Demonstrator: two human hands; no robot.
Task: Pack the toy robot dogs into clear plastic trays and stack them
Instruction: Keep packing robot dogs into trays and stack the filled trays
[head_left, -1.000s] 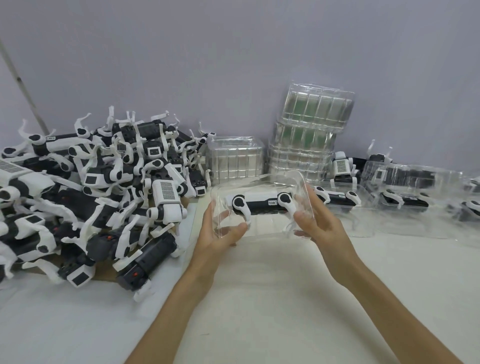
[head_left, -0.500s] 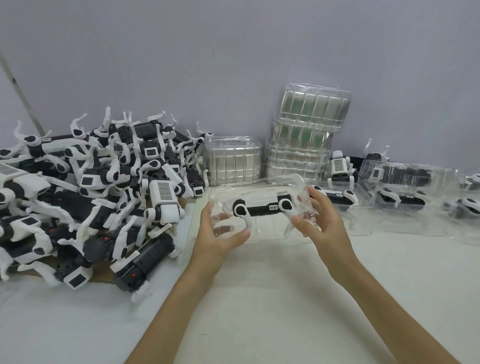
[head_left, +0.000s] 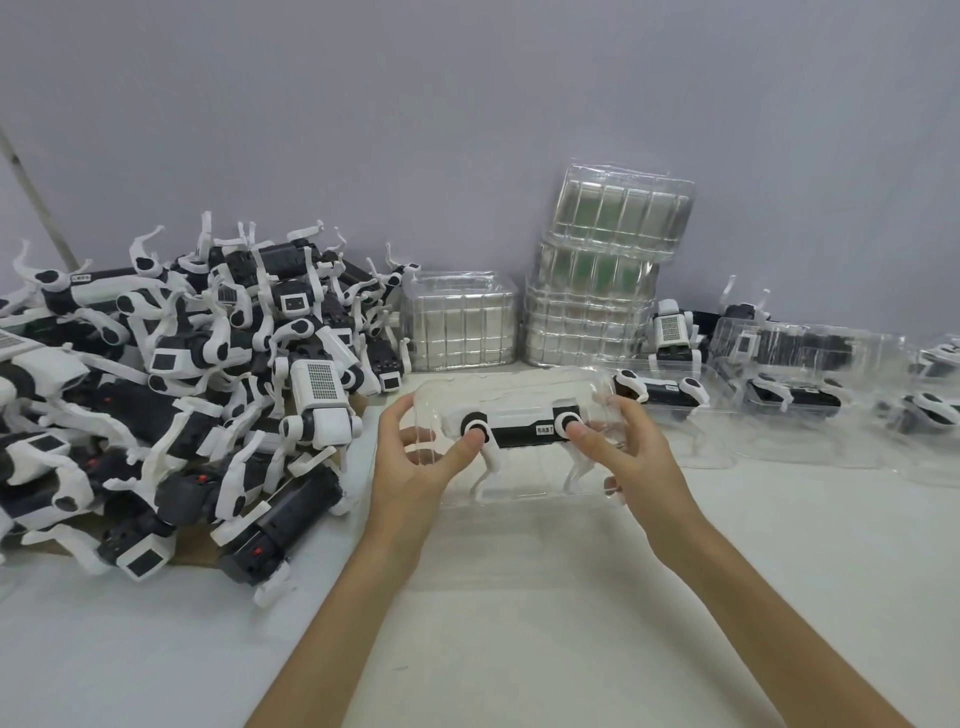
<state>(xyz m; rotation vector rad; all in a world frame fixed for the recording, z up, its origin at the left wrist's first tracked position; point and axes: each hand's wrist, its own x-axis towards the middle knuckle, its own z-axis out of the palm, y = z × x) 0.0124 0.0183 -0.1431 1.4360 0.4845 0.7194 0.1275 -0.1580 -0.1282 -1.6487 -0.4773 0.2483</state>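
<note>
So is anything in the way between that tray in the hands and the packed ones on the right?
Nothing visible is. The left hand and right hand grip the tray with its dog inside. The packed trays lie just to its right, with no object in the gap between.

**Both hands on one tray**

The bare left forearm (head_left: 337, 623) and bare right forearm (head_left: 769, 613) run up from the bottom edge and angle in toward the middle. The left hand (head_left: 410, 467) grips the left end of a clear moulded plastic tray (head_left: 519, 486). Its thumb lies across the front and the other fingers wrap behind (they show dimly through the plastic). The right hand (head_left: 636, 460) holds the right end the same way, thumb pointing inward on the front face and fingers curled round the far side. The palms face each other.
</note>
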